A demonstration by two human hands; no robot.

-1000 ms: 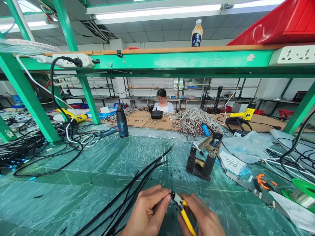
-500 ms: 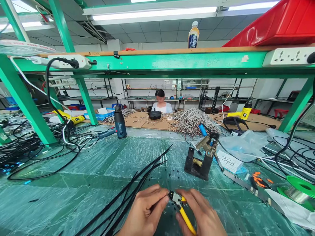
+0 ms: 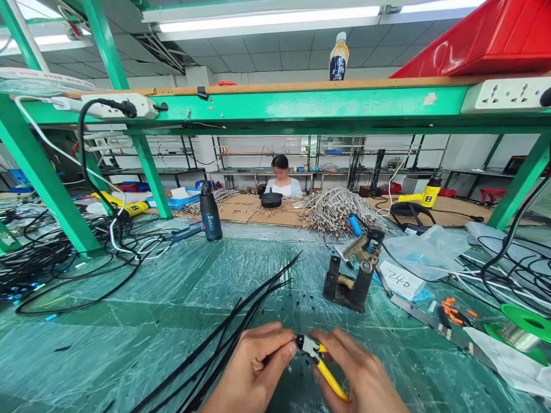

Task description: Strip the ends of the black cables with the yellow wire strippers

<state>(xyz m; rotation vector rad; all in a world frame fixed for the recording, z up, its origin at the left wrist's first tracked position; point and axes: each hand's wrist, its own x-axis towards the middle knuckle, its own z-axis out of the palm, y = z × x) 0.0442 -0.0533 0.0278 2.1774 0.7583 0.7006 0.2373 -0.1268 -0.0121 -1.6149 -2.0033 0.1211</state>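
My right hand [image 3: 359,364] grips wire cutters [image 3: 329,380] with yellow handles and a silver head, the handles spread apart. Their jaws point left, up against the fingertips of my left hand [image 3: 260,364]. That hand is closed in a pinch with thumb and forefinger; a small dark thing shows at the tips, too hidden to name. Several long black cables [image 3: 241,312] lie across the table, passing beside and behind my left hand. Small black bits [image 3: 301,297] are scattered beyond the cutters.
A dark metal clamp stand [image 3: 348,289] stands right of centre. A heat gun [image 3: 209,215] stands at the back left. Grey wires [image 3: 340,212] are piled near a seated person [image 3: 282,183]. A green solder spool [image 3: 523,330] lies right. A green shelf beam [image 3: 310,103] spans overhead.
The cutters' lower handle and my right hand have shifted slightly right, the handles a little differently angled. My left hand keeps its pinch in nearly the same place.
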